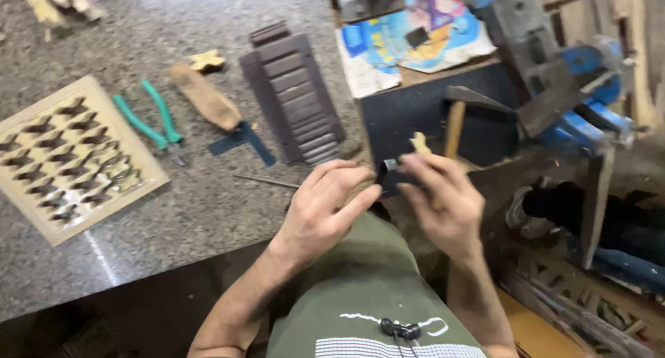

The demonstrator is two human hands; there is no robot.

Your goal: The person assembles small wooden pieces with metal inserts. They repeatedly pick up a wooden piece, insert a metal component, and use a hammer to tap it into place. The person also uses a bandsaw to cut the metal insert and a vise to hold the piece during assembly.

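Here, a worker's left hand [325, 206] and right hand [443, 199] pinch a small dark piece [388, 168] w/ fingertips, just right of the granite slab [173, 206]; motion blur hides its shape. Green-handled pliers [149, 119] lie on the slab, left of the hands.

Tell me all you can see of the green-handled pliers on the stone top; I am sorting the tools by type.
The green-handled pliers lie flat on the speckled grey stone top, untouched by either hand. Two long handles in green sleeves spread apart toward the upper left; the short, dark metal head points lower right. They sit between the pale board of small dark pieces and a brown wooden piece. Whether the head's tips are shut is too blurred to tell.
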